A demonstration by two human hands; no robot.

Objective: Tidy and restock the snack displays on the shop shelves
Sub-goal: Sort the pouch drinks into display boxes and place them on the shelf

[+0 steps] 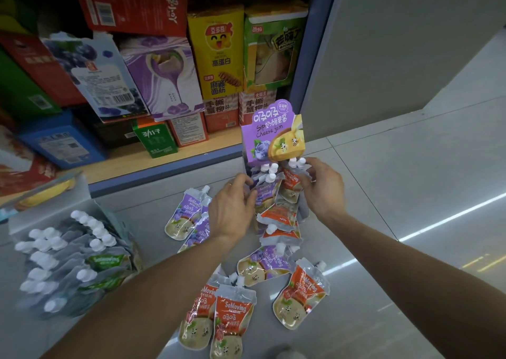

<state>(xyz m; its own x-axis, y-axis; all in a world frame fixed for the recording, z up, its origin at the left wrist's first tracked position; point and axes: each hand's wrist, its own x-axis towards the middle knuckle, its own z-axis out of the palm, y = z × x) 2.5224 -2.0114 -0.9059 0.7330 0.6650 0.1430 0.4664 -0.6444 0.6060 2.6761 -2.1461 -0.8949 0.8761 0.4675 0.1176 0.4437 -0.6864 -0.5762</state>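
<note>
Fingers of the left hand [232,210] curl around a purple spouted pouch [264,194] standing in a purple "Cheese jam" display box [269,136] on the grey floor [383,194], while fingers of the right hand [323,186] pinch an orange spouted pouch [291,187] beside it in the same box. About six white caps show at the box mouth between the two hands. Just below the fingers, two more orange pouches [279,221] spill from the box front. Loose on the floor toward the person lie three purple pouches [186,216] and three orange pouches [301,295]. Well left of the left hand, an open grey carton [54,208] holds a dense batch of white-capped green pouches [106,260], too blurred to count. Beyond the fingers, a wooden shelf [131,158] carries stacked snack boxes [216,54].
</note>
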